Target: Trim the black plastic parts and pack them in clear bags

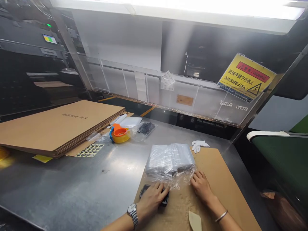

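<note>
My left hand [151, 199], with a watch on its wrist, lies over a small black device [144, 190] on a brown cardboard sheet [221, 179], fingers curled round it. Just beyond both hands sits a stack of clear plastic bags [170, 158] in loose wrapping. My right hand [201, 186], a bangle on its wrist, rests on the cardboard with its fingertips at the near edge of that wrapping, fingers bent and close together. A pale flat piece [194, 221] lies on the cardboard between my forearms.
A steel table [84, 179] carries a pile of flat cardboard boxes [60, 125], a sticker sheet [90, 150], an orange tape dispenser [119, 133], bagged black items [145, 128] and a white glove [198, 145]. A clear guard with a yellow warning sign [245, 78] stands behind. A green conveyor [281, 154] is at right.
</note>
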Tool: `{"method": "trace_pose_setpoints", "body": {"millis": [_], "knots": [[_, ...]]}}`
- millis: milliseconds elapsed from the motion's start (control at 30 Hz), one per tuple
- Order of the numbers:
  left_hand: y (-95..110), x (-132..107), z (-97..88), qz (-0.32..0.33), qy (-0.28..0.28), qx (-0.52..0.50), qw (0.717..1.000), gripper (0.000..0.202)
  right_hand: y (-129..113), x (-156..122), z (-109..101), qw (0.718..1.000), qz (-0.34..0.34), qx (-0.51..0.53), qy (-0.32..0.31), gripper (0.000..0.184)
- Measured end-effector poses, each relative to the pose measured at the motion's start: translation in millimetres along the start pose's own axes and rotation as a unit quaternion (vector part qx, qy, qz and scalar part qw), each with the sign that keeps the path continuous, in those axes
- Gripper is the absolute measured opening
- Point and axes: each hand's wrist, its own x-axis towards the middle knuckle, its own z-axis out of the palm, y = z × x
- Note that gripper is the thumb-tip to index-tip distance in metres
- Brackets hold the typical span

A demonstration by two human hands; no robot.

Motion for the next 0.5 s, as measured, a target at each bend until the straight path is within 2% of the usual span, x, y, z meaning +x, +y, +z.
{"method": "trace_pose_setpoints", "body": {"millis": [133,300,400,500], "knots": [[-0.3,-10.7,-4.3,-0.028,-0.003,-0.018,0.999,0.067,-13.2,-16.4,-7.1,0.999,-0.011,0.007,0.036,0.021],[3.7,-23.3,-3.5,-0.041,-0.010,-0.051,0.998,0.091,-35.4,-32.3,-41.9,0.997,-0.004,0.045,0.055,0.022],[12.5,-33.2,-2.2,-0.042,-0.031,-0.049,0.997,0.097,-47.6,-23.3,-54.9,0.997,0.024,0.051,0.054,0.030],[23.9,-39.6,-3.2,-0.040,-0.059,-0.028,0.997,0.089,-59.1,4.1,-52.1,0.996,0.062,0.051,0.031,0.047]]}}
